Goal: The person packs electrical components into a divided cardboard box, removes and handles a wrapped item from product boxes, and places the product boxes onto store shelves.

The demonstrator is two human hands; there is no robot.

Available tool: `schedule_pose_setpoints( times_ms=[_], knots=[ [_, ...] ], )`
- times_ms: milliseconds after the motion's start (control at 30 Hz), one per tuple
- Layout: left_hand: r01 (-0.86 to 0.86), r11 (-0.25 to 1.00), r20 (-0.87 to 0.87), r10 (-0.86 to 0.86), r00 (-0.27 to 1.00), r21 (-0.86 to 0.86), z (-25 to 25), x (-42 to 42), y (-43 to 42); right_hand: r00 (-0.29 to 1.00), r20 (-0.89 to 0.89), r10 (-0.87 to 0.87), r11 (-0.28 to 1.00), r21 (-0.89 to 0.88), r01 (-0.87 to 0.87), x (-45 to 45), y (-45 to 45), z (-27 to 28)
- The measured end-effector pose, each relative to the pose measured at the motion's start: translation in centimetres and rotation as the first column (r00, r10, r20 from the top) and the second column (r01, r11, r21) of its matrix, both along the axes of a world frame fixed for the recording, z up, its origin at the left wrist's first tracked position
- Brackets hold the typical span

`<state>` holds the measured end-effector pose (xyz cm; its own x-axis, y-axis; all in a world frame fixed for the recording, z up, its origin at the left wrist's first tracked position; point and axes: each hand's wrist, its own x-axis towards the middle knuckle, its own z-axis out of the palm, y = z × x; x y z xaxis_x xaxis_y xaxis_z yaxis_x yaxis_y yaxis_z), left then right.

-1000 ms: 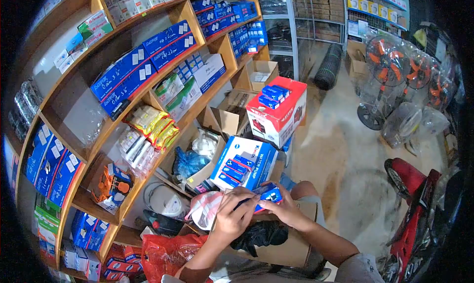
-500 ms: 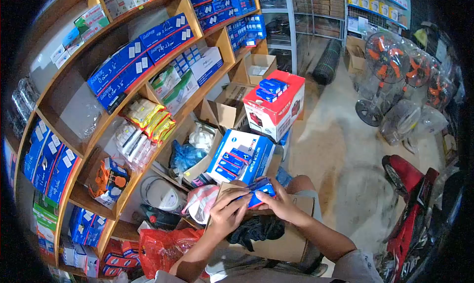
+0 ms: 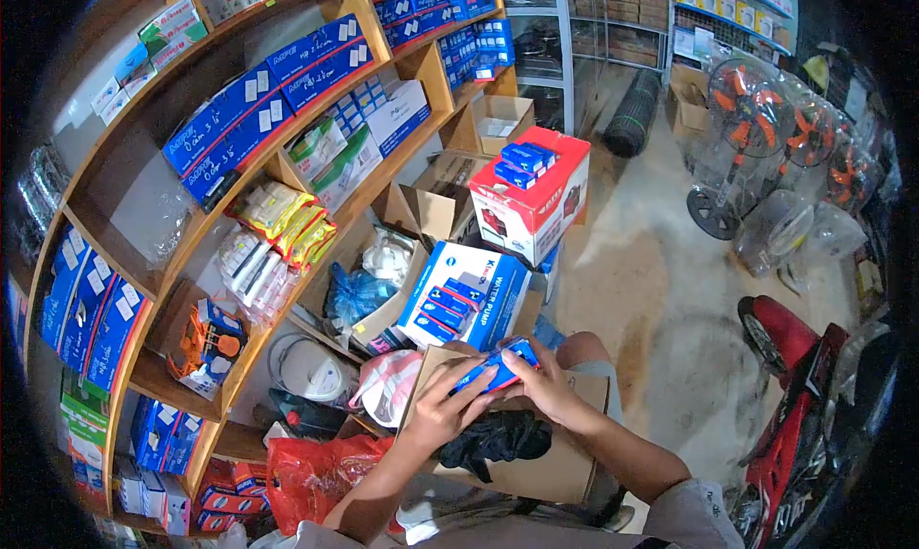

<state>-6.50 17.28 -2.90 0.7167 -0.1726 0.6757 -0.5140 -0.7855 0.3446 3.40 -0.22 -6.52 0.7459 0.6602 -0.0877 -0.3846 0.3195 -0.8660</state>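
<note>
Both hands hold a small blue box with red edging (image 3: 500, 365) above an opened cardboard box (image 3: 565, 453). My left hand (image 3: 442, 403) wraps its fingers round the left end of the small box. My right hand (image 3: 544, 388) grips the right end, its thumb on the upper face. Black cloth (image 3: 498, 441) lies just below the hands on the cardboard. Beyond them, several small blue boxes (image 3: 445, 310) rest on a blue and white water pump box (image 3: 488, 283). Farther back, more small blue boxes (image 3: 522, 163) sit on a red and white carton (image 3: 546, 204).
Wooden shelves (image 3: 278, 176) with boxes and packets curve along the left. A red plastic bag (image 3: 321, 477) and a white bucket (image 3: 311, 369) are at lower left. Wrapped fans (image 3: 747, 118) stand at the back right, and a red vehicle (image 3: 790, 434) is on the right.
The small blue box has turned between my hands and now lies slanted, its long face showing. My right thumb has moved onto it. The view has shifted slightly.
</note>
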Motion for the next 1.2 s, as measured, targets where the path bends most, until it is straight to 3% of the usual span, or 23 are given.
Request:
schedule_pose_setpoints(
  times_ms=[367, 533, 667, 800, 867, 967, 1067, 1133, 1200],
  knots=[
    [-0.038, 0.993, 0.015, 0.04, 0.999, -0.111, 0.0, 0.6, -0.8, 0.998, 0.009, -0.056, 0.998, -0.039, 0.057, -0.1, 0.1, 0.1],
    [-0.078, 0.869, -0.084, 0.041, 0.996, -0.489, -0.5, 1.5, -1.5, 0.987, 0.137, -0.089, 0.991, -0.085, 0.101, -0.4, 0.1, 0.2],
    [-0.127, 0.812, -0.131, 0.062, 0.989, -0.57, 0.1, 1.8, -2.3, 0.939, 0.327, -0.102, 0.971, -0.172, 0.165, -0.2, 0.0, -0.5],
    [-0.131, 0.812, -0.12, 0.076, 0.99, -0.569, 0.2, 2.1, -2.5, 0.937, 0.321, -0.135, 0.975, -0.127, 0.184, -0.3, 0.0, 0.0],
    [-0.112, 0.778, -0.108, 0.058, 0.993, -0.618, -0.3, 2.2, -2.5, 0.891, 0.424, -0.161, 0.971, -0.093, 0.22, -0.2, 0.0, -0.1],
    [-0.073, 0.616, -0.132, -0.052, 0.99, -0.785, -0.9, 2.1, -2.4, 0.887, 0.426, -0.177, 0.975, -0.049, 0.218, -0.4, -0.1, 0.4],
    [-0.179, 0.495, -0.248, -0.077, 0.966, -0.851, 0.7, 2.0, -2.8, 0.883, 0.431, -0.184, 0.976, -0.029, 0.218, -0.3, 0.0, 0.1],
    [-0.262, 0.541, -0.375, -0.109, 0.921, -0.799, 0.5, 2.3, -1.8, 0.901, 0.397, -0.173, 0.98, -0.025, 0.199, -0.4, -0.1, 0.7],
    [-0.254, 0.521, -0.394, -0.176, 0.902, -0.815, 0.1, 2.4, -1.1, 0.89, 0.4, -0.219, 0.973, 0.023, 0.229, -0.4, 0.0, 0.9]
  ],
)
